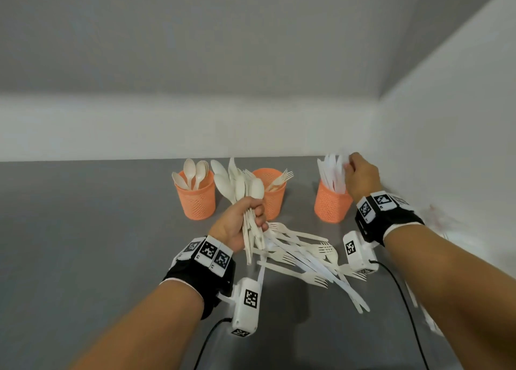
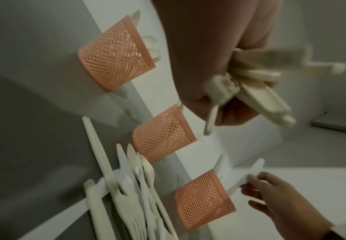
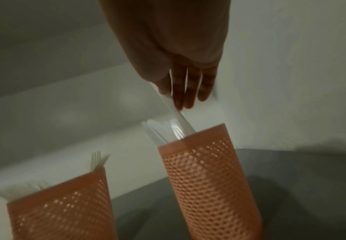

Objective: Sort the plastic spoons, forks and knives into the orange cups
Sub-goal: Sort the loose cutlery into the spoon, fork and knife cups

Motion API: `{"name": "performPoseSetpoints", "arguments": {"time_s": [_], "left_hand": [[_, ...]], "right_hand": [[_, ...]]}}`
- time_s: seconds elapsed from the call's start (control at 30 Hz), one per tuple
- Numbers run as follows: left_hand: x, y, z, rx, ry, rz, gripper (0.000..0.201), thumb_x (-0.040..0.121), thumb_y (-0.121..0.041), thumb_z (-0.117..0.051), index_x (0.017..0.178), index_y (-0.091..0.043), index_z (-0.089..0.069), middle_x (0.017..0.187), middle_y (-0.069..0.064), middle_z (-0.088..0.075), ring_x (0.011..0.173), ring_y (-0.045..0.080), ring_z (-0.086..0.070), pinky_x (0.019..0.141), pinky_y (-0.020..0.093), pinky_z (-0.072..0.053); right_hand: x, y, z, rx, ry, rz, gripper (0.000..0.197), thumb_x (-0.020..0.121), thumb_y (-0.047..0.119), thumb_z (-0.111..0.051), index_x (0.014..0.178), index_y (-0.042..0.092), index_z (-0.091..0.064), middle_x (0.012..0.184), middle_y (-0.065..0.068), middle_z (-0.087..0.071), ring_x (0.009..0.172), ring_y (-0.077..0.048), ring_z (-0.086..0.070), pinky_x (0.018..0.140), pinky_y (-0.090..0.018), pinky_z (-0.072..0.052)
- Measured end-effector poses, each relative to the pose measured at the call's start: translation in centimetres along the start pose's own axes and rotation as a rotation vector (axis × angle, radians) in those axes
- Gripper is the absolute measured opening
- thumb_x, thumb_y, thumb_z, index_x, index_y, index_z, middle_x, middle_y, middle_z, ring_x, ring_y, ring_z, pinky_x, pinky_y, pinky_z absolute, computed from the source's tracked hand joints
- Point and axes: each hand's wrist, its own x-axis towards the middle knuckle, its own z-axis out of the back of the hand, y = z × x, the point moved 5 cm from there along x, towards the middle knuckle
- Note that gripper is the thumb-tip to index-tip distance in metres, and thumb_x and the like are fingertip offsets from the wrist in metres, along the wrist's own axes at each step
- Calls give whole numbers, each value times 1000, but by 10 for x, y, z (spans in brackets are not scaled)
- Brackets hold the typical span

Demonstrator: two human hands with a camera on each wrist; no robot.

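Three orange mesh cups stand in a row at the back of the grey table: the left cup (image 1: pixel 196 199) holds spoons, the middle cup (image 1: pixel 272 194) holds forks, the right cup (image 1: pixel 332 202) holds white knives (image 1: pixel 332 171). My left hand (image 1: pixel 245 219) grips a bunch of cream spoons (image 1: pixel 237 182) upright in front of the middle cup. My right hand (image 1: pixel 358 174) is above the right cup and pinches a white knife (image 3: pixel 176 112) whose lower end is inside the cup (image 3: pixel 209 178). A heap of forks and knives (image 1: pixel 307 261) lies between my wrists.
A white wall (image 1: pixel 446 132) rises close behind and to the right of the right cup. Black cables (image 1: pixel 402 294) run from the wrist cameras toward the table's near edge. Bare grey tabletop (image 1: pixel 83 230) stretches to the left.
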Motion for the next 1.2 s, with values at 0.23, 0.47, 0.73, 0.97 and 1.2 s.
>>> {"name": "performPoseSetpoints", "arguments": {"time_s": [0.23,0.47,0.73,0.97,1.2], "left_hand": [[-1,-1,-3,60,65,-18,23,95,-8,-39,101,-13,-61,78,-3,-73,66,11,-70,65,27,-58],[-8,-2,-12,137,173,25,18,90,-5,-46,105,-4,-57,75,2,-74,62,13,-70,58,26,-57],[-17,-6,0,226,154,32,26,87,-11,-53,111,1,-53,75,4,-74,61,13,-69,57,24,-56],[-26,-13,10,256,91,-4,29,95,-6,-43,119,8,-49,70,7,-73,53,14,-67,52,24,-56],[-30,-20,25,377,-8,-86,15,91,-2,-52,103,-3,-60,79,7,-70,48,11,-61,48,24,-54]], "right_hand": [[-11,2,-20,-250,93,-31,39,92,22,-37,120,4,-56,122,-21,-54,115,-36,-46,98,-39,-33],[-52,120,-25,562,516,156,25,93,20,-52,102,2,-67,90,-8,-68,81,-14,-59,70,-11,-45],[-61,137,-48,696,671,-105,24,95,23,-48,94,8,-67,73,1,-62,63,-8,-56,59,-21,-45],[-75,150,-62,711,821,-58,33,97,34,-40,77,20,-62,78,1,-62,77,-16,-54,72,-30,-42],[-55,177,-35,790,432,41,25,91,35,-53,80,15,-64,53,7,-44,40,-2,-42,49,-21,-39]]}}
